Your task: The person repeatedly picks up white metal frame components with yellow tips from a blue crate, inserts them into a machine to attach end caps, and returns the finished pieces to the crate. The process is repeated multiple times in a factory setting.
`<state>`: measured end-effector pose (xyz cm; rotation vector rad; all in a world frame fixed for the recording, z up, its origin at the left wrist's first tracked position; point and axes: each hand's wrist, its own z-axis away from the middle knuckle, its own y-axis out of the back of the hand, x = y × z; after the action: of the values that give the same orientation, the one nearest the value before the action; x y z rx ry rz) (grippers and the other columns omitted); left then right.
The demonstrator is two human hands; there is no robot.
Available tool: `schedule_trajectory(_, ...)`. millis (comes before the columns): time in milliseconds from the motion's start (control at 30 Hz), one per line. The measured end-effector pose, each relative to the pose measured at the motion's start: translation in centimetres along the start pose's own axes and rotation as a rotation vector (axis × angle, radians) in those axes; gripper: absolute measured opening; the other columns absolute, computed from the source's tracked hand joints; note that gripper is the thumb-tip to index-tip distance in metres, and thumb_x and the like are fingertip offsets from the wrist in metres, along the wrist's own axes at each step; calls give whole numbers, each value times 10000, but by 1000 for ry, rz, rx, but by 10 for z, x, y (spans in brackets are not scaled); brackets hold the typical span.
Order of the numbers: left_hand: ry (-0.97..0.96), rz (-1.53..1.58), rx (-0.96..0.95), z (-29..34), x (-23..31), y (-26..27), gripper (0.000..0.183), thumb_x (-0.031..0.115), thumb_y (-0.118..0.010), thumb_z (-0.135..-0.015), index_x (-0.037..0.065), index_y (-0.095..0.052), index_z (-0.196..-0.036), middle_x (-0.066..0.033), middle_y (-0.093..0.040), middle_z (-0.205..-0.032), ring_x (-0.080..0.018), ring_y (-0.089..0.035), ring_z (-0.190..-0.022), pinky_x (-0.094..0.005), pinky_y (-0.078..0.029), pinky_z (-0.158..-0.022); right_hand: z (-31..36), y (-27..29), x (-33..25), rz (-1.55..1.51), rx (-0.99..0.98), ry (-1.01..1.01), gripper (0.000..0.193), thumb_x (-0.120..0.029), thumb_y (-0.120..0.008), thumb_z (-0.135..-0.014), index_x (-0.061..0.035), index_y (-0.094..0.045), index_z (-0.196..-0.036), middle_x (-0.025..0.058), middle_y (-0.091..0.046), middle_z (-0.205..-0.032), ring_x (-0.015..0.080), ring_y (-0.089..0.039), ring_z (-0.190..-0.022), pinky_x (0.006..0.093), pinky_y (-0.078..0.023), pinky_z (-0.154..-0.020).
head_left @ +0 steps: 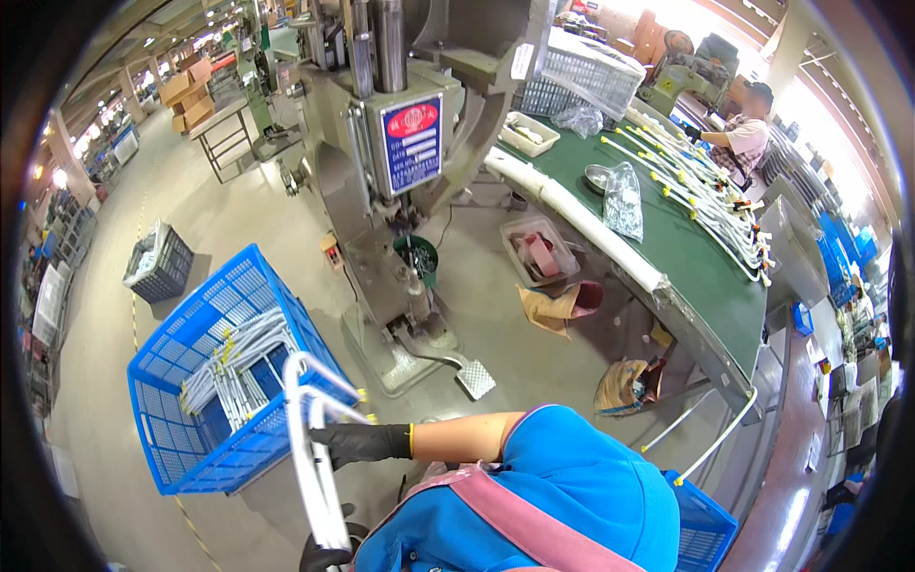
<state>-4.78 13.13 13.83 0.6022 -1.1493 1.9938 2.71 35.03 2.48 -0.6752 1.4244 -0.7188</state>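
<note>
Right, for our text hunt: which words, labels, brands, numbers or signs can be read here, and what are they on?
Blue-and-red plate on the grey-green press: printed, but I won't copy its wording; its smaller lines are too blurred to read.
White sticker on the press's upper frame: too small to read.
I can read no other text.

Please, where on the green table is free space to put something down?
The green table has a bare patch at its near end, bordered by the clear plastic bag and white tubes. Crowded: the far side, under those tubes, and the back, around the round bowl and white tray.
</note>
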Motion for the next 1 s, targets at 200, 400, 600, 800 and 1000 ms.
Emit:
schedule_trajectory(200,163,-395,-77,9,-42,0,572,105,-560,-828,-10,-376,-1357,-178,-564,-1147,-258,-545,-988,-322,-422,-854,72,-16,40,-434,114,276,575,-419,-505,-930,-67,-387,-1370,160,-496,-1301,305,-522,-1151,445,-432,-969)
schedule_trajectory(400,251,-394,-123,9,-85,-9,568,286,-577,-889,3,-419,-1356,-163,-546,-1256,-315,-493,-1199,-370,-355,-1048,136,-15,32,-432,105,459,491,-294,-508,-937,-78,-394,-1362,127,-508,-1309,280,-524,-1163,433,-428,-981)
schedule_trajectory(600,-67,-837,-74,-50,-142,-6,456,205,-601,-847,24,-484,-1248,-187,-607,-1037,-345,-582,-944,-406,-437,-820,211,-4,-23,-388,68,598,563,-373,-494,-941,-94,-330,-1402,146,-453,-1366,294,-476,-1221,443,-389,-1019)
schedule_trajectory(800,-375,-1300,97,-104,-152,-62,384,113,-594,-821,49,-513,-1192,-205,-634,-889,-387,-628,-778,-449,-479,-650,282,21,-85,-382,89,728,594,-375,-505,-928,-87,-311,-1410,185,-415,-1390,339,-424,-1268,481,-321,-1073)
schedule_trajectory(1000,-537,-1278,71,-126,-117,-155,279,65,-584,-797,17,-583,-1071,-208,-638,-865,-355,-632,-777,-427,-472,-638,320,36,-117,-355,110,697,565,-405,-526,-914,-92,-369,-1358,194,-457,-1345,364,-475,-1203,500,-375,-1017)
